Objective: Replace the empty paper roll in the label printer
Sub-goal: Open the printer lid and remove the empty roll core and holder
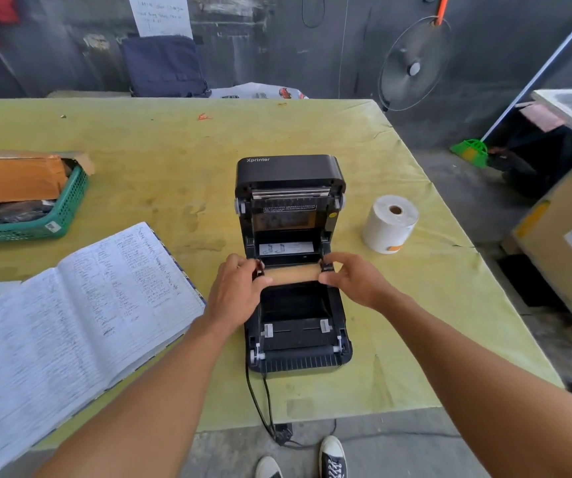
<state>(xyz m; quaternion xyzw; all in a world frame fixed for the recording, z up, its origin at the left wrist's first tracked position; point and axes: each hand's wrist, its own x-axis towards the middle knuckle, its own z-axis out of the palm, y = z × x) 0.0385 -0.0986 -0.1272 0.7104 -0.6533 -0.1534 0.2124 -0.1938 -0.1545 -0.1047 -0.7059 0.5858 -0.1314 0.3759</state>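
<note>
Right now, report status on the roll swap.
Both hands at the empty core, printer lid open. Fresh roll waiting on the table. Nothing blocking.

A matt black plastic label printer point(293, 257) stands open on a counter point(140, 160) covered in yellow-green cloth, stained and creased at its edges. A bright metal strip point(290, 192) glints under the raised lid, and white plastic clips point(266, 330) show in the tray. Between bare hands sits a brown cardboard core point(293, 274), dull and slightly rough. Beside the printer, a fresh roll point(390, 223) of smooth white label paper stands on end around its own cardboard tube. A green plastic mesh basket point(53, 215) holds torn brown cardboard and shiny black film; a ledger point(71, 305) lies open on ruled paper. The wall point(277, 46) behind is rough grey, scuffed.
</note>
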